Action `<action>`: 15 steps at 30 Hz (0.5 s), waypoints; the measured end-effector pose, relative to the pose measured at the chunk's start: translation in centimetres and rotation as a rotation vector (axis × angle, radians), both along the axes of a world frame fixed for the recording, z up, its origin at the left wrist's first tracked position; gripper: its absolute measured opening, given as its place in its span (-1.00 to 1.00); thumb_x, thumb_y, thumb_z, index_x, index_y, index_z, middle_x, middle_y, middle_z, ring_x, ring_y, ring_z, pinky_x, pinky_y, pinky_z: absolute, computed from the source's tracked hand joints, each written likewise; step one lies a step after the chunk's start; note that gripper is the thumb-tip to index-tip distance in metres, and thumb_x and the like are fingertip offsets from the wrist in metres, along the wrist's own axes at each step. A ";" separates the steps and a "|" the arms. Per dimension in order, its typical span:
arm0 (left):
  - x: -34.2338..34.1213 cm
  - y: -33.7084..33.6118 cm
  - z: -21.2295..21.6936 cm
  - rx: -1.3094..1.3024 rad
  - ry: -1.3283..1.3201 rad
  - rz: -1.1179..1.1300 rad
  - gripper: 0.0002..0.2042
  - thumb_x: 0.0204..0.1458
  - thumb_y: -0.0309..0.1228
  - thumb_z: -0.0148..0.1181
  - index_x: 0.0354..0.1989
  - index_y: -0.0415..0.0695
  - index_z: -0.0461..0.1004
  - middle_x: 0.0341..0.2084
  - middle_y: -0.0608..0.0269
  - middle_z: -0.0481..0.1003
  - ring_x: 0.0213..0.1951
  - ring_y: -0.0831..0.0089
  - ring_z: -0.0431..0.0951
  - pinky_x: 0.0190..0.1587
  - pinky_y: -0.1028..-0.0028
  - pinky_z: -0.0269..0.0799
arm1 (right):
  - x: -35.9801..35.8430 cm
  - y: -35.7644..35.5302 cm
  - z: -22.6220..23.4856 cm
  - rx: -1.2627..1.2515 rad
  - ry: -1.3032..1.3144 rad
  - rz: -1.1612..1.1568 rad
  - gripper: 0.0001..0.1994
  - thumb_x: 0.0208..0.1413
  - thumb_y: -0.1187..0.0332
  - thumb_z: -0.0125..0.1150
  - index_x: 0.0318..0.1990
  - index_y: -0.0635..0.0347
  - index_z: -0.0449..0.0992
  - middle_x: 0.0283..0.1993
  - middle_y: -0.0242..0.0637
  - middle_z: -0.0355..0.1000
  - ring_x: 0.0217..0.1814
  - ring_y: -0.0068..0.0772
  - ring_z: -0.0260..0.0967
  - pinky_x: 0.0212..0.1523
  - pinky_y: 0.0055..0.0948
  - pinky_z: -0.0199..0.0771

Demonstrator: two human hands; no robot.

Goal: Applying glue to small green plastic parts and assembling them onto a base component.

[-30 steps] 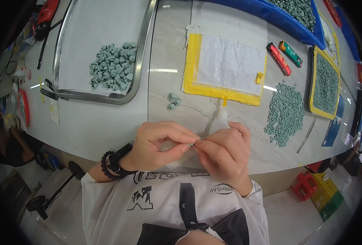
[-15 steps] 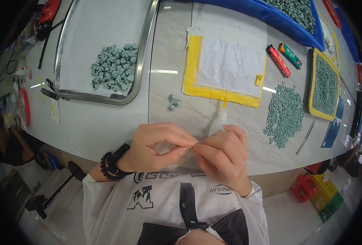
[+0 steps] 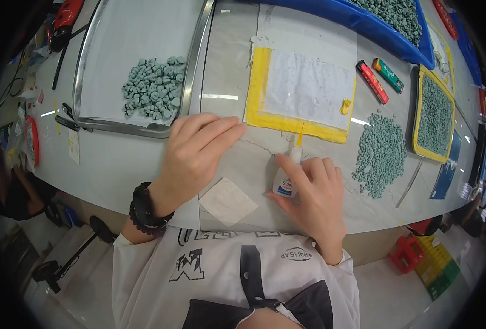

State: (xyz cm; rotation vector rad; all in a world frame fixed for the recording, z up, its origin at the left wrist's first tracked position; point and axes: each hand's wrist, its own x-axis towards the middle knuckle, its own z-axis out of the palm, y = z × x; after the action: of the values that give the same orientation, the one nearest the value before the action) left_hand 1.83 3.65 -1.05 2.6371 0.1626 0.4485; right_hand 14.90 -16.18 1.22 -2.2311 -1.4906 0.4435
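My left hand (image 3: pixel 199 148) reaches forward with its fingers stretched out, over the spot beside the tray's corner where a few loose green stones lay; they are now hidden, as is the thumb. My right hand (image 3: pixel 315 189) has its thumb and index finger around a small white squeeze bottle (image 3: pixel 284 185) with a yellow nozzle. The nozzle points away from me, at the yellow-edged border of a white sheet (image 3: pixel 311 82). Between my hands and closer to me lies a square cream-coloured pad (image 3: pixel 228 202).
A metal tray (image 3: pixel 138 130) at the left holds larger green stones (image 3: pixel 154 88). To the right are a pile of small green stones (image 3: pixel 380 153), a yellow-rimmed tray (image 3: pixel 416 129) of more, a red cutter (image 3: pixel 373 82) and a green one (image 3: pixel 388 75). A blue bin (image 3: pixel 341 18) stands behind.
My hands were pinched together near my chest; they have parted. The left moved forward over the loose stones, the right went to the bottle, whose body has shifted. The pad is now uncovered.
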 end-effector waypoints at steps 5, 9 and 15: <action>-0.2 0.0 -0.8 -0.067 0.003 0.053 -0.66 -0.34 -0.75 0.14 -0.28 -0.22 0.51 -0.35 0.23 0.47 -0.32 0.29 0.44 -0.28 0.41 0.31 | 0.1 -0.5 -1.1 0.247 0.079 -0.028 -0.38 -0.43 0.22 0.47 -0.07 0.16 0.46 -0.45 -0.33 0.22 -0.45 -0.35 0.15 -0.48 -0.42 0.15; 0.1 -0.3 -0.4 -0.089 -0.009 0.079 -0.67 -0.32 -0.75 0.15 -0.29 -0.23 0.51 -0.41 0.23 0.44 -0.34 0.29 0.44 -0.30 0.41 0.32 | 0.1 -0.5 -1.4 0.356 0.154 -0.060 -0.35 -0.47 0.25 0.50 -0.06 0.18 0.43 -0.42 -0.29 0.25 -0.45 -0.34 0.16 -0.50 -0.45 0.16; -0.2 -0.1 -1.0 -0.126 -0.047 0.090 -0.70 -0.32 -0.76 0.16 -0.33 -0.24 0.50 -0.40 0.20 0.44 -0.36 0.28 0.44 -0.34 0.43 0.33 | -0.4 -0.4 -1.6 0.427 0.212 -0.109 -0.40 -0.45 0.24 0.48 -0.10 0.14 0.48 -0.48 -0.35 0.22 -0.47 -0.37 0.16 -0.48 -0.46 0.17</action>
State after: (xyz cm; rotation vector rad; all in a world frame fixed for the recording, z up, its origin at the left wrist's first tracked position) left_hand 1.66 3.53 -2.04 2.5012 0.2863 0.5122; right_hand 14.53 -16.57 -0.42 -1.8553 -1.2149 0.2842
